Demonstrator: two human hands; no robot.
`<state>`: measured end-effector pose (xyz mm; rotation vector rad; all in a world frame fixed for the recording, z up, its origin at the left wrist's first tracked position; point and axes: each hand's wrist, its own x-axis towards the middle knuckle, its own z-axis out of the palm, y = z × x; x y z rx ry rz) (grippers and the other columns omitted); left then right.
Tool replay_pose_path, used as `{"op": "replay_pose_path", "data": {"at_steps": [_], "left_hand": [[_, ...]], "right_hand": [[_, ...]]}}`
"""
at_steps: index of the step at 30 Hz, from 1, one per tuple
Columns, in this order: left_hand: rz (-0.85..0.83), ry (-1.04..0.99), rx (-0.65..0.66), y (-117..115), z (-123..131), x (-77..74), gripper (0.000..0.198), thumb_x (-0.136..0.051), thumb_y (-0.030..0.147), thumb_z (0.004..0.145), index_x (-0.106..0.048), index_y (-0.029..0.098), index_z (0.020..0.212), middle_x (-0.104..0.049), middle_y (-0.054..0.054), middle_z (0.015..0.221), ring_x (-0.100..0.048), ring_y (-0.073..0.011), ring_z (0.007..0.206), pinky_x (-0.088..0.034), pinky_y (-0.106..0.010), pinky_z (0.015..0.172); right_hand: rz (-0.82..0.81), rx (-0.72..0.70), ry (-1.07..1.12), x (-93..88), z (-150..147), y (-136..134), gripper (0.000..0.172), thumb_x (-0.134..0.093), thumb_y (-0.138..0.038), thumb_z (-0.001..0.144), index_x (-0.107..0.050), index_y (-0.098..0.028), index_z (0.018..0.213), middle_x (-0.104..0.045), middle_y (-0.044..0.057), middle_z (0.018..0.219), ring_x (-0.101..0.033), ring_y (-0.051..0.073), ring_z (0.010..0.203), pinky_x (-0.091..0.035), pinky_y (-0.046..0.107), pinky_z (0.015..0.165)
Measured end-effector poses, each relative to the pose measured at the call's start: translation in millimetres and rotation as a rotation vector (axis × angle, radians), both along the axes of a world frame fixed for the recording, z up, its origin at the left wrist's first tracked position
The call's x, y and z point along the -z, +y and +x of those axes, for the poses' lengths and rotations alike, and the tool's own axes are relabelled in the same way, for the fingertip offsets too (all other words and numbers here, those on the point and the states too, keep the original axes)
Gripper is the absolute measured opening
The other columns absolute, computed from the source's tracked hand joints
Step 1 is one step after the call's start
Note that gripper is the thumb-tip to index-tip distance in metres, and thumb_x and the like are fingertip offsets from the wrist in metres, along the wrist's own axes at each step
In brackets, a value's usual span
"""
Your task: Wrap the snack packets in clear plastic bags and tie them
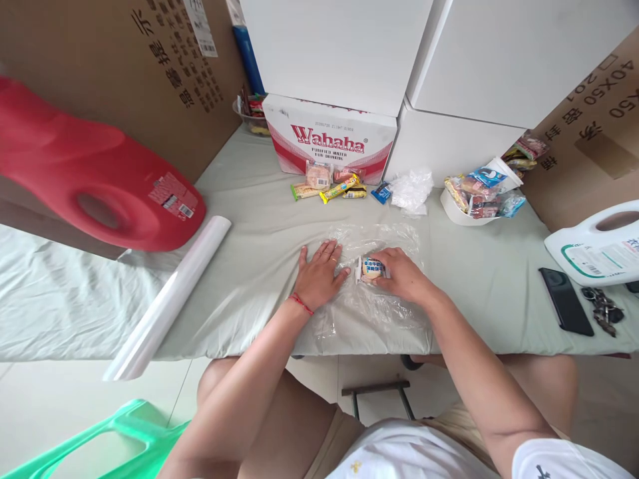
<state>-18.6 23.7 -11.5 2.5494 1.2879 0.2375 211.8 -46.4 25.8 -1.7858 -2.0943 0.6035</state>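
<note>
I see the right hand (402, 274) pinching a milk-biscuit packet (372, 268) on clear plastic film (344, 324), the left hand (319, 276) spread flat. The packet is placed, not yet covered.

Seemingly a home, tiled floor (164, 376) at lower left, red jug (102, 166) at left, phone (566, 301) and keys (603, 309) at right.

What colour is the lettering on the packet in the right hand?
Blue, on the packet; the head view shows it.
</note>
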Motion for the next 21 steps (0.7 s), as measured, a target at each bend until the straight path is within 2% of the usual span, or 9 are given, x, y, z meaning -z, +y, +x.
{"op": "replay_pose_path", "data": {"at_steps": [4,6,8,12,14,16,18,20,21], "left_hand": [[-0.013,-0.033,-0.005,-1,0,0.1,0.06,-0.042,0.046,0.104,-0.04,0.022,0.159,-0.034,-0.011,0.169,-0.03,-0.0304,0.157,-0.007,-0.067,0.127],[-0.024,-0.058,-0.008,-1,0,-0.4,0.06,-0.043,0.046,0.103,-0.041,0.022,0.159,-0.034,-0.012,0.168,-0.03,-0.031,0.157,-0.008,-0.068,0.127],[-0.034,-0.101,-0.021,1,0,-0.6,0.058,-0.042,0.046,0.104,-0.044,0.022,0.156,-0.036,-0.012,0.168,-0.032,-0.0316,0.156,-0.009,-0.068,0.126],[-0.013,-0.246,-0.127,9,1,3.1,0.048,-0.042,0.042,0.103,-0.059,0.02,0.142,-0.047,-0.014,0.161,-0.039,-0.0316,0.152,-0.021,-0.063,0.126],[0.017,-0.304,-0.207,14,2,7.5,0.045,-0.05,0.039,0.099,-0.063,0.015,0.135,-0.052,-0.018,0.155,-0.042,-0.0331,0.149,-0.03,-0.056,0.124],[0.044,-0.331,-0.277,18,3,12.3,0.047,-0.058,0.036,0.093,-0.063,0.012,0.133,-0.054,-0.021,0.15,-0.045,-0.0357,0.145,-0.035,-0.054,0.122],[0.058,-0.349,-0.314,20,4,16.3,0.055,-0.064,0.036,0.089,-0.058,0.012,0.138,-0.053,-0.022,0.149,-0.045,-0.0379,0.144,-0.036,-0.055,0.121],[0.051,-0.38,-0.322,19,5,18.2,0.067,-0.067,0.039,0.087,-0.05,0.011,0.146,-0.05,-0.023,0.151,-0.043,-0.0387,0.145,-0.035,-0.057,0.121],[0.039,-0.399,-0.323,19,5,18.1,0.074,-0.069,0.041,0.086,-0.045,0.011,0.149,-0.049,-0.024,0.153,-0.042,-0.0389,0.146,-0.035,-0.057,0.121]], "right_hand": [[0.024,-0.051,0.018,2.2,-5,-2,0.054,-0.08,-0.021,0.077,-0.065,-0.03,0.129,-0.065,0.008,0.127,-0.055,0.035,0.121,-0.047,0.051,0.102],[0.024,-0.066,0.03,0.7,-4,1,0.06,-0.082,-0.026,0.076,-0.063,-0.029,0.133,-0.063,0.01,0.131,-0.055,0.035,0.122,-0.047,0.052,0.104],[0.078,-0.072,0.062,-3.3,4,10,0.059,-0.079,-0.035,0.082,-0.06,-0.027,0.137,-0.062,0.011,0.134,-0.056,0.033,0.123,-0.046,0.05,0.107],[0.183,0.117,-0.05,-10.1,25,53,0.046,-0.062,-0.037,0.095,-0.06,-0.021,0.138,-0.066,0.014,0.128,-0.056,0.034,0.124,-0.043,0.05,0.11],[0.112,0.187,-0.162,-8.8,32,78,0.054,-0.066,-0.036,0.092,-0.057,-0.018,0.142,-0.065,0.016,0.13,-0.052,0.037,0.13,-0.042,0.05,0.11],[0.003,0.171,-0.237,-5.1,34,99,0.063,-0.076,-0.038,0.084,-0.058,-0.018,0.142,-0.066,0.016,0.129,-0.05,0.038,0.131,-0.043,0.048,0.108],[-0.094,0.139,-0.225,-1.1,34,112,0.059,-0.082,-0.036,0.077,-0.066,-0.018,0.13,-0.071,0.013,0.113,-0.057,0.036,0.12,-0.047,0.042,0.099],[-0.157,0.142,-0.103,1.1,34,115,0.039,-0.08,-0.03,0.076,-0.073,-0.017,0.112,-0.07,0.008,0.09,-0.063,0.027,0.095,-0.048,0.034,0.083],[-0.17,0.146,-0.01,1.3,35,114,0.03,-0.077,-0.028,0.077,-0.074,-0.016,0.104,-0.067,0.004,0.081,-0.061,0.022,0.082,-0.046,0.031,0.075]]}}
